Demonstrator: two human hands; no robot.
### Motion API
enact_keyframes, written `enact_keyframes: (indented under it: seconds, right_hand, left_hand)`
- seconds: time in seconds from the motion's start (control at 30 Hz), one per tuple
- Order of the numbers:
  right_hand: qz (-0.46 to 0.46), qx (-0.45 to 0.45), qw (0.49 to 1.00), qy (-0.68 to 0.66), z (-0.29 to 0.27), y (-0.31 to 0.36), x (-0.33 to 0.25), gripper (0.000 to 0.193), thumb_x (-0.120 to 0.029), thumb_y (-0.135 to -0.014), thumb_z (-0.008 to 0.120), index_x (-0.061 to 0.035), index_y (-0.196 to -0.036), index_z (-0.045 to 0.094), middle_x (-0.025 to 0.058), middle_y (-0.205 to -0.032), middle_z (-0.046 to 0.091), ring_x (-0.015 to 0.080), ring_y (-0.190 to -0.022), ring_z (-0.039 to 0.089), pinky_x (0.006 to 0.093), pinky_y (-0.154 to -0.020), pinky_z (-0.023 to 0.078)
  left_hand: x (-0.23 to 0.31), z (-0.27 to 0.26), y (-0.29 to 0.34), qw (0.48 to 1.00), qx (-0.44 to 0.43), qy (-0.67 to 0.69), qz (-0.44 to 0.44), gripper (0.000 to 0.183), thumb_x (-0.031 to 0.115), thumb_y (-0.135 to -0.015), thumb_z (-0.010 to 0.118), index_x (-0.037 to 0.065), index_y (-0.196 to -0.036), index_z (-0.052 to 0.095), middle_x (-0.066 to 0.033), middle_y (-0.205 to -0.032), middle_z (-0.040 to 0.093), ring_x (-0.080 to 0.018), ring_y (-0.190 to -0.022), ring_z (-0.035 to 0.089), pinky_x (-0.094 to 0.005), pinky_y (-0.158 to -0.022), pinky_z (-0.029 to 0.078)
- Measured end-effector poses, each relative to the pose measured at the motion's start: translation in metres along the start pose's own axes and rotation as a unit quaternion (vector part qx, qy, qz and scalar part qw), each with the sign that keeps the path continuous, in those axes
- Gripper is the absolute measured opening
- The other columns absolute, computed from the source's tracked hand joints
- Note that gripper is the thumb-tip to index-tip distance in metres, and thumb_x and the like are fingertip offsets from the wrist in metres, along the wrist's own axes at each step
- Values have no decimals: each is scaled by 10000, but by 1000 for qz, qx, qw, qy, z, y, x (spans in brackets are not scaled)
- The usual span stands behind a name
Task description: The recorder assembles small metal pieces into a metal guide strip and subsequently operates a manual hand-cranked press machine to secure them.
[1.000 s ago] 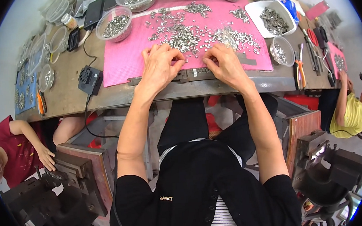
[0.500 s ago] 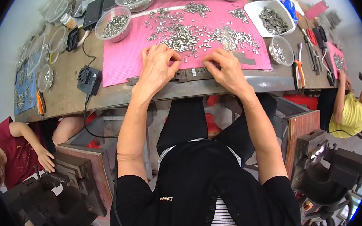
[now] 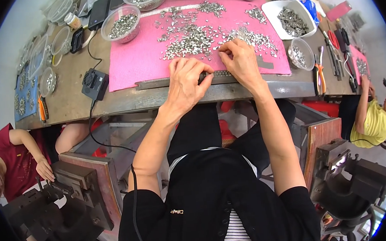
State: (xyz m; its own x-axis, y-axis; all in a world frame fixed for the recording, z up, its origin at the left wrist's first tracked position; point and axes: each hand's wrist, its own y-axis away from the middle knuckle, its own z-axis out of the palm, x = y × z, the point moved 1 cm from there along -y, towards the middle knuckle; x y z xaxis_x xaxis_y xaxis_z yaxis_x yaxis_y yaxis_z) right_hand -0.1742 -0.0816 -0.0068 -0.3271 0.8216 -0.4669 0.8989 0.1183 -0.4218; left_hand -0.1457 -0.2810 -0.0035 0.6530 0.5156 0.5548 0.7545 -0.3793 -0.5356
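My left hand [image 3: 187, 82] is over a long metal bar fixture [image 3: 151, 84] at the table's front edge. Its thumb and forefinger close around a dark bit beside the bar's toothed stretch [image 3: 223, 73]; the hand hides most of that bit. My right hand [image 3: 241, 62] hovers past the bar, thumb and fingertips bent together by the near edge of a pile of small silvery metal pieces [image 3: 190, 42]. Anything in that pinch is too small to make out. Right of it lies a flat grey metal strip [image 3: 264, 63].
Pink matting [image 3: 127, 64] carries more loose pieces. Clear tubs [image 3: 121, 25] and a white tray [image 3: 290, 20] hold metal parts. Orange-handled pliers [image 3: 319, 78] lie at right, a black corded device [image 3: 95, 85] at left. Other people sit at both sides, near clamping machines [image 3: 78, 193].
My left hand has moved right and nearer along the bar, covering the dark block seen there before. My right hand has risen away from the bar toward the metal pieces.
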Motion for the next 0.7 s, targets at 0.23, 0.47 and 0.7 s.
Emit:
enact_keyframes:
  seconds: [0.23,0.47,0.7]
  right_hand:
    - [-33,19,999,1,-7,0,-3,74,-91,-844,729,-48,-904,723,77,-821,652,246,-780,665,393,-751,462]
    - [-38,-14,993,-110,-20,29,-25,109,-52,-822,744,-62,-918,694,65,-889,647,265,-894,623,401,-825,427]
    - [-76,65,990,-102,-11,49,-30,141,-38,-803,775,-73,-923,710,38,-924,652,249,-885,615,377,-818,430]
  left_hand:
    - [-1,-3,-2,999,-24,25,6,154,119,-820,762,103,-962,704,-45,-870,599,-247,-906,571,-420,-970,379]
    - [-1,4,1,1000,-2,-11,18,136,126,-844,751,92,-950,673,-59,-894,600,-264,-919,572,-431,-949,389]
    - [4,12,2,997,22,-61,35,129,105,-867,737,63,-951,649,-61,-908,612,-275,-910,571,-422,-898,406]
